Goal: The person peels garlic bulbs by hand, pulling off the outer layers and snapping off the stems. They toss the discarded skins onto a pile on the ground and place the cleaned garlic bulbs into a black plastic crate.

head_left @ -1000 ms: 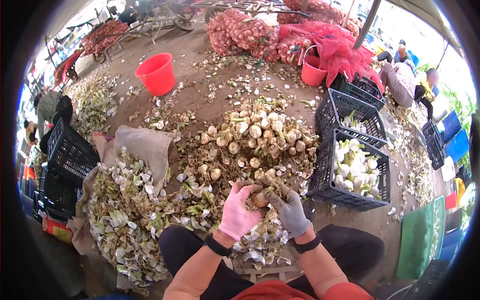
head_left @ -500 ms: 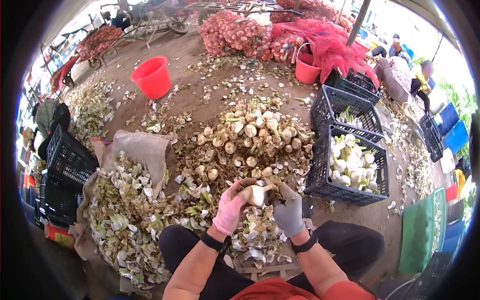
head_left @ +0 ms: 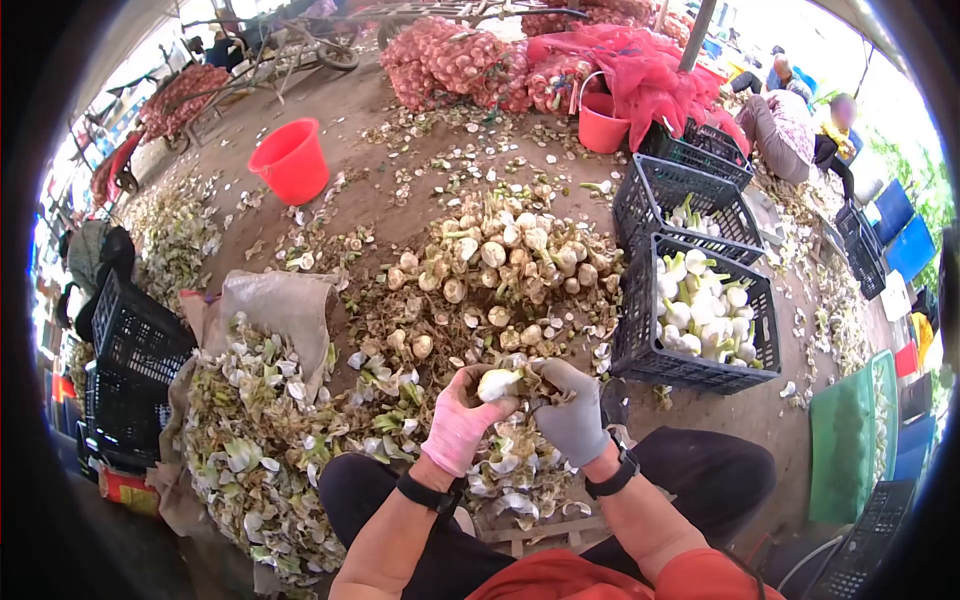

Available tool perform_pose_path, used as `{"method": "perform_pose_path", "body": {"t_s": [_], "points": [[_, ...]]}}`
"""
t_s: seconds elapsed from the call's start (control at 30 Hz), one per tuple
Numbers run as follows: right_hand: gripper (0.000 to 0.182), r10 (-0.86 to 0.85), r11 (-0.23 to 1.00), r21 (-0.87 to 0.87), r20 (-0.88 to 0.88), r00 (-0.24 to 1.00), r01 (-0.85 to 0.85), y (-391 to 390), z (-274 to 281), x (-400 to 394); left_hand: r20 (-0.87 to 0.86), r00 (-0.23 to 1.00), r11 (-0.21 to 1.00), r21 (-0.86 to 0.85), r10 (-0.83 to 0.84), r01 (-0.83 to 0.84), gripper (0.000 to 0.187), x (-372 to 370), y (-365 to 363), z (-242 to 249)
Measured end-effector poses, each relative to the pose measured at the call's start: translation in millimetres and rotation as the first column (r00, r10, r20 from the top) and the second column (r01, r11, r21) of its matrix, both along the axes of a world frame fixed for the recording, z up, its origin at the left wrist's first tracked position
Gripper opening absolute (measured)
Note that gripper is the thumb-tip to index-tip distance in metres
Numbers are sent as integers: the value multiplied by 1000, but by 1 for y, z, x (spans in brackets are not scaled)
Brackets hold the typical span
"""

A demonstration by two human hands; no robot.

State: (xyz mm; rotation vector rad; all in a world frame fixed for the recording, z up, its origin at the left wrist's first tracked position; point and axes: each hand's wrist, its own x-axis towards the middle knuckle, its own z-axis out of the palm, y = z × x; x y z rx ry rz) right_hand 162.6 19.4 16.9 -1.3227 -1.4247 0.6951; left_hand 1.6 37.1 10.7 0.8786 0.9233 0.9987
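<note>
Above the person's lap, the left hand [head_left: 462, 425] in a pink glove and the right hand [head_left: 574, 418] in a grey glove have their fingers clamped on one pale bulb [head_left: 499, 384], just before a heap of unpeeled bulbs [head_left: 500, 275].

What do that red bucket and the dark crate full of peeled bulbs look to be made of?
The red bucket looks like moulded plastic: smooth, evenly coloured, slightly glossy. The dark crate also seems plastic, with a rigid lattice of uniform matte openwork walls, though coated metal cannot be ruled out.
</note>
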Motion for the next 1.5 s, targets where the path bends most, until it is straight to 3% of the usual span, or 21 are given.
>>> {"method": "perform_pose_path", "body": {"t_s": [0.07,0.23,0.3,0.37,0.43,0.47,0.57,0.63,0.7,0.77,0.83,0.97,1.07,1.17,1.2,1.23,1.3,1.37,1.43,1.47,1.5], "points": [[32,26,999,-18,-21,999,-26,6,7,1,175,984,996,-67,-47,60,51,-3,1,-1],[12,-115,991,-41,251,961,129,40,-44,23,181,938,953,-18,-296,304,54,-2,-8,12],[22,-100,981,-133,266,959,139,46,-67,41,162,945,957,-16,-284,290,55,1,-9,15],[34,40,980,-195,363,931,34,39,-58,51,151,960,972,16,-235,236,56,-2,-4,13],[38,251,963,-99,10,968,-249,29,-33,55,153,968,980,47,-197,193,56,1,-2,9],[41,271,941,-178,-111,956,-287,19,1,52,91,977,980,69,-191,185,58,1,-1,8],[43,287,902,-255,-244,926,-347,3,23,45,9,978,974,94,-208,206,59,4,-1,8],[38,261,910,-282,-180,948,-304,1,24,43,59,979,980,48,-196,193,57,5,0,7],[29,245,956,-146,-75,967,-253,-2,16,41,65,977,978,66,-201,197,56,4,-1,5],[26,216,971,-103,-16,976,-216,-5,20,35,336,929,971,-117,-157,206,55,6,-4,6],[22,132,991,-53,162,978,-125,-10,28,29,393,909,965,-152,-139,213,54,8,-5,4],[21,90,996,-22,211,973,-88,-11,20,23,479,865,934,-220,-148,282,50,5,0,-3],[21,0,999,38,288,957,-11,9,-2,29,381,900,878,-331,-210,345,57,5,-4,0],[20,-17,1000,14,382,924,13,24,-29,34,404,845,844,-256,-350,472,67,-2,-2,0],[22,10,992,-122,395,918,42,28,-39,35,421,832,846,-227,-361,482,75,2,-3,-2],[22,10,992,-120,397,918,41,33,-59,41,422,832,847,-225,-361,481,75,4,-5,-1],[23,314,890,-455,558,769,-33,32,-100,55,381,850,879,-164,-363,449,80,4,-9,3],[36,411,858,-491,486,771,-148,16,-101,59,399,853,898,-139,-336,418,83,2,-5,10],[34,279,957,-215,496,822,-195,8,-98,61,158,957,962,-90,-242,258,84,6,-4,18],[34,277,958,-212,498,822,-194,8,-91,62,184,960,971,-81,-209,226,82,8,0,11],[33,210,947,-293,262,942,-130,4,-82,63,182,961,971,-80,-209,226,82,8,2,3]]}}
